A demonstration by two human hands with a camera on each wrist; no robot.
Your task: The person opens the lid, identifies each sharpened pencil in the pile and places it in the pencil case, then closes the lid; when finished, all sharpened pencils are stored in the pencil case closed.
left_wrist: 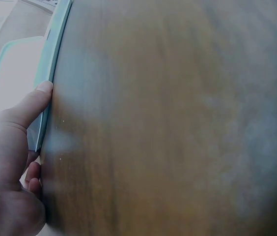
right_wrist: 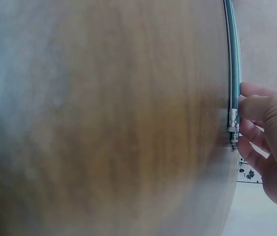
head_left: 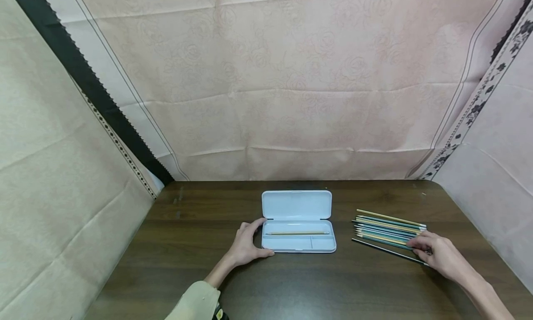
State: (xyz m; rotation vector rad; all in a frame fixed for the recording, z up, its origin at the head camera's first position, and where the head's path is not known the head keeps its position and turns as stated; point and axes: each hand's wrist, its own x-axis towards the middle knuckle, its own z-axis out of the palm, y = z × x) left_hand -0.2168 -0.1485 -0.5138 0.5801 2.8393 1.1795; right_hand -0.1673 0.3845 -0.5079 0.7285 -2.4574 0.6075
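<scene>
An open light-blue pencil case [head_left: 297,250] lies on the table with its lid [head_left: 296,204] tipped back. One pencil [head_left: 297,233] rests lengthwise inside. My left hand [head_left: 247,244] grips the case's left end, thumb at the front edge and fingers at the back corner; the left wrist view shows the thumb [left_wrist: 38,98] against its side. To the right, several pencils [head_left: 383,229] lie side by side in a loose bunch. At their right ends my right hand [head_left: 437,253] pinches a pencil [right_wrist: 234,73] near its metal-banded end. A dark pencil [head_left: 387,251] lies apart in front.
The brown wooden table [head_left: 166,264] reaches back to a pale patterned cloth [head_left: 291,102] hanging behind it. More cloth hangs at the left [head_left: 62,195] and right [head_left: 499,172] sides. Bare wood shows between the case and the pencils.
</scene>
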